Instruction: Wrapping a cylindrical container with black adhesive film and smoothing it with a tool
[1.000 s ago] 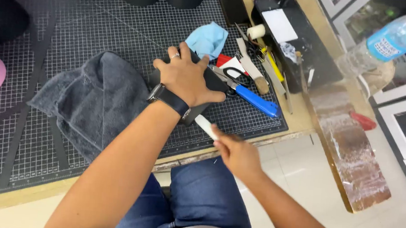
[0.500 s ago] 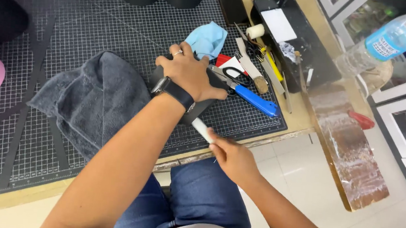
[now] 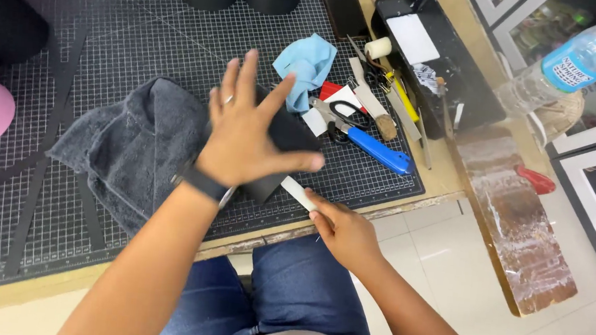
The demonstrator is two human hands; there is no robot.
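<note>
Fingers spread wide, the left hand [image 3: 247, 138] has lifted off the black piece [image 3: 286, 152] at frame centre, on the grey towel [image 3: 131, 149] it pressed a moment ago. Lower centre, the right hand [image 3: 343, 229] pinches a white strip [image 3: 298, 193].

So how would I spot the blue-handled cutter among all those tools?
Find the black gridded cutting mat and follow it to its right edge. Beside the black-handled scissors lies the cutter, the only tool there with a bright blue handle.
</note>
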